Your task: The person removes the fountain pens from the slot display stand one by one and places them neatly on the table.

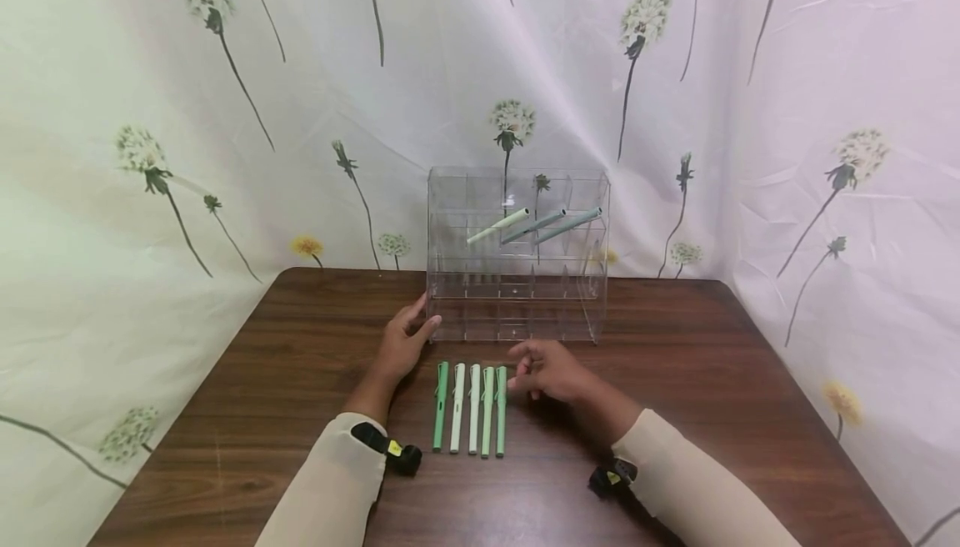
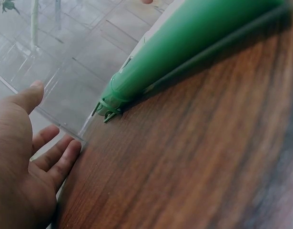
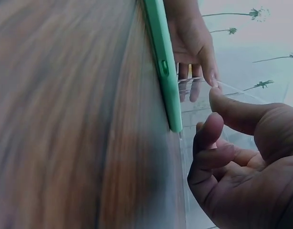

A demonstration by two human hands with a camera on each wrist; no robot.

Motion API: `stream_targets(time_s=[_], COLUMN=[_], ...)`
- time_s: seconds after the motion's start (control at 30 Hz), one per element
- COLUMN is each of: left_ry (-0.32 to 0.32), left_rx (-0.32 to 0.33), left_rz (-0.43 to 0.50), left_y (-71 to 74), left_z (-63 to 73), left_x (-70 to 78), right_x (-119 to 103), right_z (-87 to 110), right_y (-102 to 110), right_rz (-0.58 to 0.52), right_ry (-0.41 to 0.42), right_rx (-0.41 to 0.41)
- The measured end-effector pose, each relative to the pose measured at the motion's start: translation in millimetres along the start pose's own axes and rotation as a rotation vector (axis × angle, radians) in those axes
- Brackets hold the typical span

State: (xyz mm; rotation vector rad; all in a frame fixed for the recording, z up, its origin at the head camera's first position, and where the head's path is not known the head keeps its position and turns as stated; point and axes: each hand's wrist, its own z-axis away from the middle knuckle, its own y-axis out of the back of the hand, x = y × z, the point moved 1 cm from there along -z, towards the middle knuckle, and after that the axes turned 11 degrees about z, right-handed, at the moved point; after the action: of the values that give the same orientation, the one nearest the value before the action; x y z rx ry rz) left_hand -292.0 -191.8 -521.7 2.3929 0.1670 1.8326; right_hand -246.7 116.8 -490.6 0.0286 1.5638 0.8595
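Observation:
Several green and pale pens (image 1: pixel 471 408) lie side by side on the wooden table (image 1: pixel 262 414) in front of a clear acrylic organizer (image 1: pixel 517 297). Three more pens (image 1: pixel 534 224) lean in the organizer's upper compartments. My left hand (image 1: pixel 406 337) rests with straight fingers against the organizer's lower left corner (image 2: pixel 65 119), empty. My right hand (image 1: pixel 542 368) hovers just right of the rightmost green pen (image 3: pixel 161 62), fingers loosely curled and holding nothing. The leftmost green pen (image 2: pixel 184 52) lies close to the left hand.
A floral cloth backdrop (image 1: pixel 225 113) surrounds the table on three sides. Bare wood spreads to the left (image 1: pixel 247 363) and right (image 1: pixel 712 380) of the pens. Both wrists carry small black cameras (image 1: pixel 397 451).

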Motion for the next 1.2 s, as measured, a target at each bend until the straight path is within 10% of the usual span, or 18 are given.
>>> stream_targets(time_s=[0.73,1.2], left_ry=[-0.006,0.035], left_rx=[-0.003,-0.005], left_rz=[0.03,0.011], left_y=[-0.1,0.7], left_z=[-0.6,0.6], left_x=[-1.9,-0.3], right_x=[-20,-43], right_z=[-2.0,-8.3], right_y=[60,95], right_rz=[0.082,-0.011], right_ry=[-0.041,-0.073], right_rx=[0.057,0.344])
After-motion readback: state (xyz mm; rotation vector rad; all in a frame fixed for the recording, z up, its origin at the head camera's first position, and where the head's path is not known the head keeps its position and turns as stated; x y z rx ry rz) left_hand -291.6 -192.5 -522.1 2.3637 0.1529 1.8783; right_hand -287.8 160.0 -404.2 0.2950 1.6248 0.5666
